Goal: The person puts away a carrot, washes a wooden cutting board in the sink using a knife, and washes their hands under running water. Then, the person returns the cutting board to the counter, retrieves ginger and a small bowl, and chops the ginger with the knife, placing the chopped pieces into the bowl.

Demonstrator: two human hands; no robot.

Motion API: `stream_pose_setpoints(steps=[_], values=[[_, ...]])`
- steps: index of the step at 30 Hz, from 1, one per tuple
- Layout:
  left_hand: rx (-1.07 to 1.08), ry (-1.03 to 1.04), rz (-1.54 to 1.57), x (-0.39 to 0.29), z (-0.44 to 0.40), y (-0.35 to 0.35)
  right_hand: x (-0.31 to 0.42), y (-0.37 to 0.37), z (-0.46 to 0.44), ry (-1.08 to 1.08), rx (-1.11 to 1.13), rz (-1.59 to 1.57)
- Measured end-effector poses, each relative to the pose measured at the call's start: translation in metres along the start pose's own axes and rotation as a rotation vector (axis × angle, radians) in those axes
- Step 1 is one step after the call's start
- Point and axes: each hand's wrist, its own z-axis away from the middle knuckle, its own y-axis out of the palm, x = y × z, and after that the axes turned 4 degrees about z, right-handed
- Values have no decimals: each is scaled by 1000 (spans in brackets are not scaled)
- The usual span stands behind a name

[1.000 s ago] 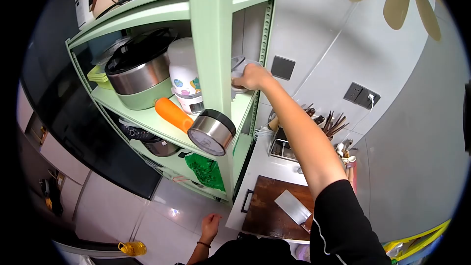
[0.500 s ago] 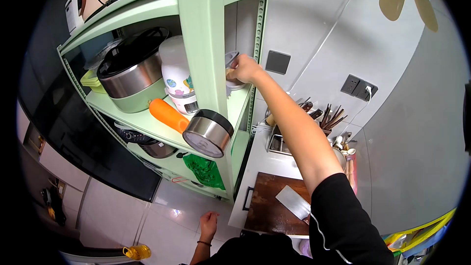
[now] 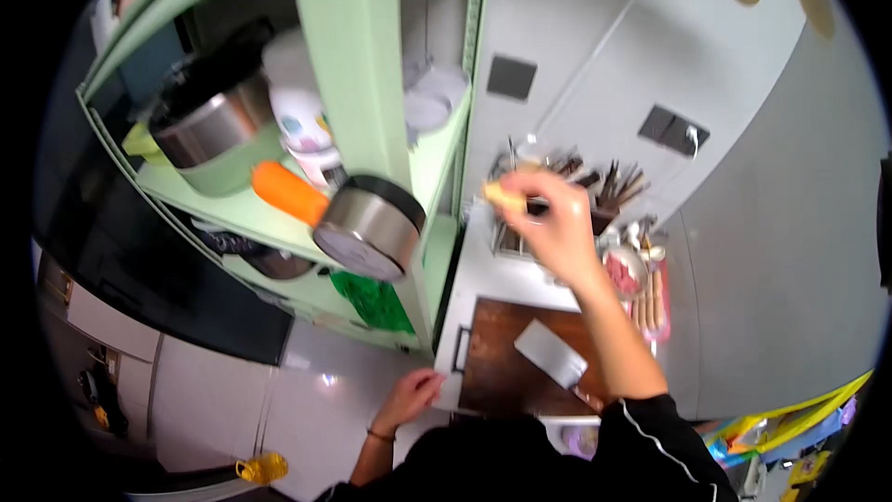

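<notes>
My right hand [image 3: 557, 223] is raised over the counter, its fingers pinched on a small yellowish piece [image 3: 505, 196], blurred and too small to name for certain. Beneath its forearm lies a brown wooden cutting board [image 3: 497, 363] with a cleaver [image 3: 550, 353] resting flat on it. My left hand [image 3: 413, 397] hangs low by the counter's front edge, fingers loosely bent and slightly blurred, with nothing visible in them. On the shelf corner, a grey lidded container [image 3: 432, 107] stands with its lid raised.
The green shelf rack [image 3: 358, 65] rises at left, holding a pot [image 3: 209, 130], an orange object [image 3: 290, 193] and a steel cylinder [image 3: 370, 228] jutting over its edge. Behind my right hand are a knife and chopstick rack [image 3: 613, 195] and a bowl of meat [image 3: 624, 271]. An oil bottle [image 3: 263, 468] stands at lower left.
My right hand has come out of the shelf's grey container and moved right and down over the counter, carrying the yellowish piece. My left hand has shifted slightly up and right.
</notes>
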Motion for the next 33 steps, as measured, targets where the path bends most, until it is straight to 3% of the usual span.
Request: stream_pose_setpoints(steps=[3,4,5,6,9,13,20,22,28,31,33], values=[[143,385,301,-48,-14,38,32,7,121,109,33,-77],[78,301,376,-76,-14,57,39,13,151,165,-12,-65],[161,400,387,-84,-21,65,44,17,177,218,-58,-48],[105,414,426,-97,-21,81,48,15,195,211,-70,7],[193,438,414,-99,-23,100,61,-1,213,312,-91,71],[293,359,467,-114,-18,111,64,-31,225,339,-50,-13],[389,342,324,-134,-16,114,79,-41,243,648,-169,-97],[329,311,372,-140,-10,120,80,-40,241,651,-154,-13],[307,238,328,-125,-18,124,73,-29,255,835,-238,-281],[337,242,287,-111,-27,126,74,-39,250,837,-123,-334],[277,161,310,-95,-32,123,54,-42,273,973,-99,-158]])
